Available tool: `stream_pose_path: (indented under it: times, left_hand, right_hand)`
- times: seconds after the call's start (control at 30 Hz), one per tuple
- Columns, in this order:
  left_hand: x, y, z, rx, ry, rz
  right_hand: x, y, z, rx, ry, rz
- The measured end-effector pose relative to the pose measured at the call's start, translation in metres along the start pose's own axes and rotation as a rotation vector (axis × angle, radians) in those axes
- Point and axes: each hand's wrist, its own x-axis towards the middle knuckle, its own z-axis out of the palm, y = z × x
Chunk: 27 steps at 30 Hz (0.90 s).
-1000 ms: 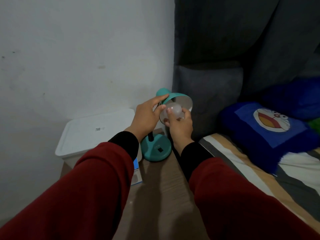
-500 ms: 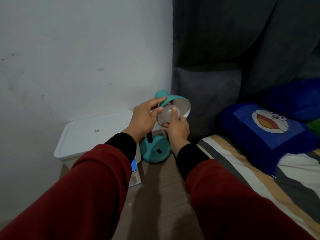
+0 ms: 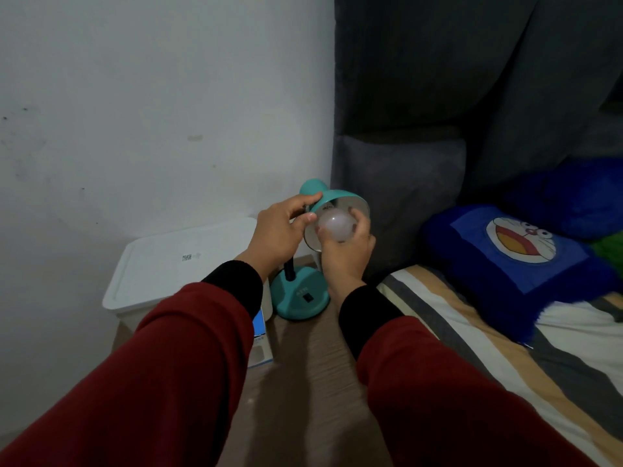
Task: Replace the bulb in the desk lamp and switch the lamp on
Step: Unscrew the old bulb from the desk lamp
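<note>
- Two hands work at the head of a teal desk lamp [image 3: 305, 291] standing on a wood-grain tabletop [image 3: 303, 382], at its far end, near the corner where the white wall [image 3: 151, 96] meets a dark grey headboard [image 3: 401, 183].
- Left hand [image 3: 278, 232]: fingers curled over the top of the teal lamp shade [image 3: 328, 198], thumb against the shade's left rim; it grips the shade.
- Right hand [image 3: 347, 249]: fingers and thumb wrapped round a frosted white bulb [image 3: 335, 225] from below and from the right, pinching its globe.
- Bulb sits in the mouth of the shade, globe facing the camera; its base is hidden inside the shade, so whether it is seated in the socket cannot be told.
- Lamp unlit. Round teal base rests flat on the tabletop, a small black switch [image 3: 306, 297] on its near side; a black neck rises from the base behind the hands.
- Both arms wear dark red sleeves [image 3: 175, 382] with black cuffs.
- Left of the lamp: white lidded plastic box [image 3: 182, 264], just beside the base. A small blue-and-white carton [image 3: 259, 342] stands near it, partly behind the left sleeve.
- Right: bed with a striped sheet [image 3: 472, 332], and a blue Doraemon pillow [image 3: 515, 251] on it.
</note>
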Motion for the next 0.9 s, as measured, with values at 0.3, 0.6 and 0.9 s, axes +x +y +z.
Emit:
stream_pose_path:
  times: [0.3, 0.6, 0.9]
  left_hand:
    - [0.0, 0.001, 0.002, -0.021, -0.001, -0.016]
    - [-0.001, 0.002, 0.001, -0.025, -0.009, -0.026]
    - [0.0, 0.004, 0.003, -0.017, -0.015, -0.042]
  right_hand:
    - [0.001, 0.0, 0.0, 0.039, 0.019, 0.049]
    - [-0.002, -0.002, 0.001, 0.074, -0.003, 0.092]
    - [0.0, -0.006, -0.004, 0.051, 0.01, 0.08]
